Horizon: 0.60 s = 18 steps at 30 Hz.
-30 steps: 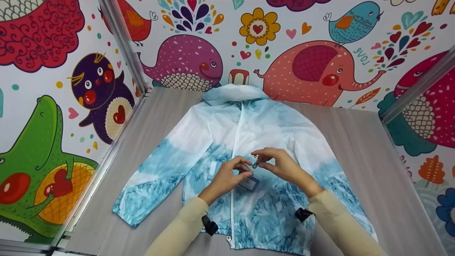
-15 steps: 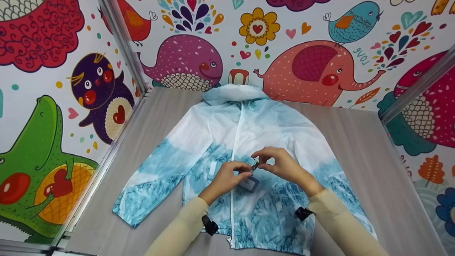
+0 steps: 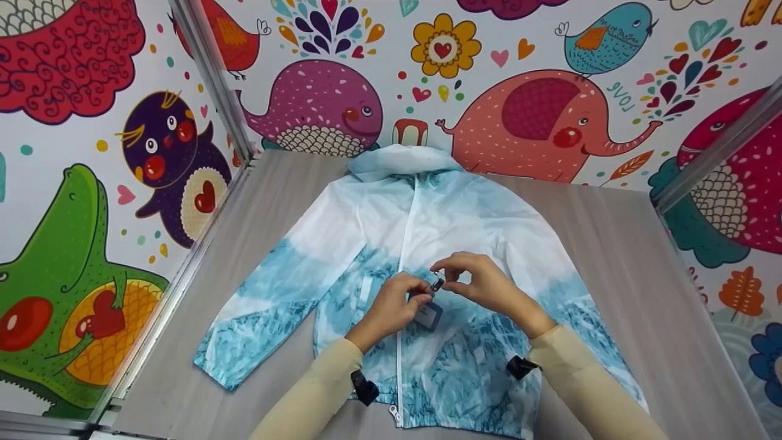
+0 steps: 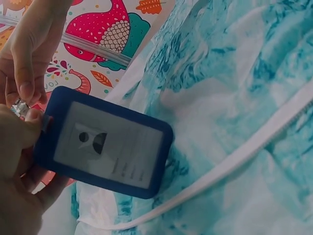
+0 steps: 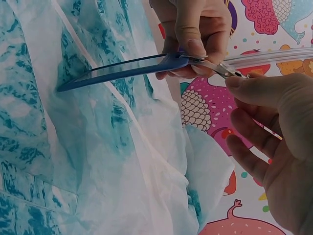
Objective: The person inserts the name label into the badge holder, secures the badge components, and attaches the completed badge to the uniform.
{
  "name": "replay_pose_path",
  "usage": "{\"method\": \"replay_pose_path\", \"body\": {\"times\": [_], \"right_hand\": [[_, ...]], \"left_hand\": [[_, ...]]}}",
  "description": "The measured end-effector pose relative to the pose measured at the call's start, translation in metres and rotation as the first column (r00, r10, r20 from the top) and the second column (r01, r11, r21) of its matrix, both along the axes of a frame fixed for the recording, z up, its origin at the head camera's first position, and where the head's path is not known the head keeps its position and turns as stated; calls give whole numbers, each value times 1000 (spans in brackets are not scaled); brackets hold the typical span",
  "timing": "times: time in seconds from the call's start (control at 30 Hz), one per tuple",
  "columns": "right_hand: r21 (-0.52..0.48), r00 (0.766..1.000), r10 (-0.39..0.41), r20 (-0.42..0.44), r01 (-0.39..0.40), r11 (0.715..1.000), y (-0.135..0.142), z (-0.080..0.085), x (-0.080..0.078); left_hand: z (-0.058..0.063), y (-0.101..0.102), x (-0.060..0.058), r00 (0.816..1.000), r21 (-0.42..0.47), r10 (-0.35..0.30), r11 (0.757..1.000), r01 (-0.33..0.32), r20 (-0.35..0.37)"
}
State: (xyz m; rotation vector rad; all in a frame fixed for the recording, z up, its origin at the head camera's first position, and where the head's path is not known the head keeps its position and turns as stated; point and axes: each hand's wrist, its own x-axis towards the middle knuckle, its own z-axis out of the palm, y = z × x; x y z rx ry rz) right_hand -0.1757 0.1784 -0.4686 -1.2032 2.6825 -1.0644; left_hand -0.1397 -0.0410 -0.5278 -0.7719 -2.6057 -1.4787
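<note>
Above a white-and-teal hooded jacket (image 3: 452, 208), my left hand (image 3: 385, 308) pinches the top end of a blue-framed ID badge holder (image 4: 107, 142) between thumb and fingers. Its card, with a small portrait print, faces the left wrist camera. A shiny metal clip (image 5: 222, 70) extends from the holder's top. My right hand (image 3: 486, 287) pinches the far end of this clip with thumb and index finger, while the other fingers curl loosely below. Seen from the right wrist, the holder is nearly edge-on over the fabric. Fingers partly cover the strap joining clip and holder.
The jacket lies spread on a wood-grain table (image 3: 660, 293), hood at the back, its white front zipper (image 3: 399, 354) running down the middle. Cartoon-printed panels (image 3: 525, 36) in metal frames stand at the back and both sides.
The left hand has shifted slightly, and the clip has turned from lying apart above the left fingers to lining up between both hands. The right hand stays almost still; the jacket has not moved.
</note>
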Motion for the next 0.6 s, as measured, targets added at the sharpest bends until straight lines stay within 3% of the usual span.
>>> {"method": "replay_pose_path", "body": {"times": [0.43, 0.6], "right_hand": [[-16, 1000, 6, -31, -7, 1000, -2, 1, 2], [-39, 1000, -7, -18, 6, 999, -1, 1, 1]], "left_hand": [[4, 6, 0, 993, -13, 111, 994, -112, -33], [3, 7, 0, 993, 14, 110, 994, -109, -50]]}}
